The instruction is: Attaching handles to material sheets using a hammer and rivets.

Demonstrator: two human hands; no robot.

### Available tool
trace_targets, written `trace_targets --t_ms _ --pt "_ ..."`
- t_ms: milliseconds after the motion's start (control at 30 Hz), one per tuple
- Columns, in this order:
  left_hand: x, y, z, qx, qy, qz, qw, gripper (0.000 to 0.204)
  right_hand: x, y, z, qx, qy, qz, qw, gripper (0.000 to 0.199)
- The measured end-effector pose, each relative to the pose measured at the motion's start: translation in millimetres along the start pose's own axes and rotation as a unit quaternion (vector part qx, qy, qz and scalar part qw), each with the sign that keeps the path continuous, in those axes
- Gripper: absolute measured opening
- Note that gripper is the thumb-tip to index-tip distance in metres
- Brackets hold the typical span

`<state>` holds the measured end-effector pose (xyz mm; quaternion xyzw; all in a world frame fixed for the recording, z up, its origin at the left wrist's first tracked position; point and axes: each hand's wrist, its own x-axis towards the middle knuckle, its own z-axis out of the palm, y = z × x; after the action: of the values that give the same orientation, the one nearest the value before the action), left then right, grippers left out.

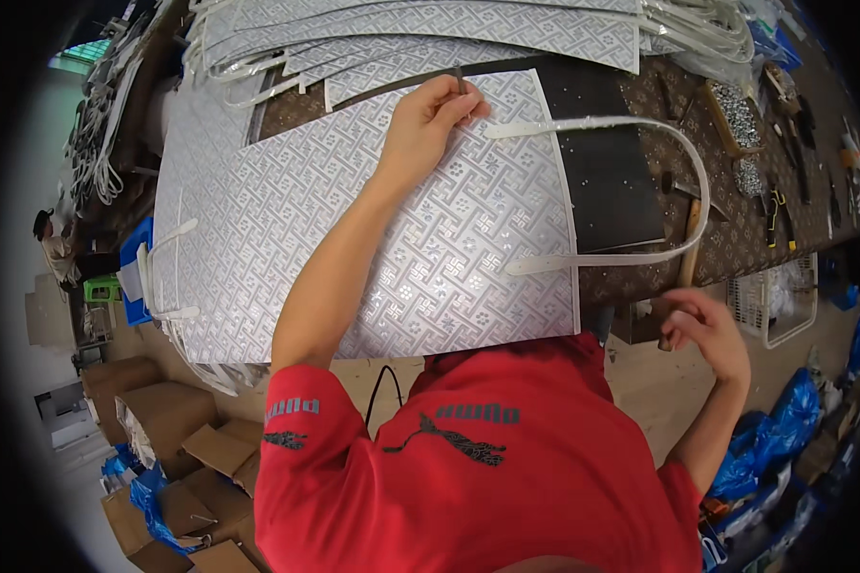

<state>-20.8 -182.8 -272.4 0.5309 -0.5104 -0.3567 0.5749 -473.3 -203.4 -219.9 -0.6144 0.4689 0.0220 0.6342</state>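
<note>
A large silver-white patterned panel lies across the table in front of me. A white strap handle loops off its right side, its two ends lying on the panel. My left hand rests at the panel's far part, close to the upper strap end. Its fingers pinch a short dark metal rod, standing about upright; its lower end is hidden by the fingers. Past the table's near right edge, my right hand is closed round the wooden handle of a hammer. The hammer's head points away from me, over the table.
Stacked patterned panels with white straps lie at the far side. A black mat is partly under my panel. At right are a tray of small metal pieces and yellow-handled pliers. Cardboard boxes stand lower left; a person sits far left.
</note>
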Motion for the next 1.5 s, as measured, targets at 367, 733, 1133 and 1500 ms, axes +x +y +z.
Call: trace_targets --t_ms 367,733,1133,1500 --pt "-1 -14 2 0.118 0.088 0.007 0.989 0.013 17 50 46 0.516 0.257 0.029 0.817 0.023" --pt "0 -6 19 0.114 0.087 0.043 0.989 0.012 -6 33 47 0.215 0.583 -0.136 0.772 0.019" --pt "-1 -5 24 0.157 0.054 0.026 0.986 0.013 2 -20 93 0.188 0.398 -0.162 0.883 0.014" --pt "2 -17 20 0.265 0.059 0.161 0.949 0.012 35 -99 86 -0.169 0.310 -0.233 0.906 0.013"
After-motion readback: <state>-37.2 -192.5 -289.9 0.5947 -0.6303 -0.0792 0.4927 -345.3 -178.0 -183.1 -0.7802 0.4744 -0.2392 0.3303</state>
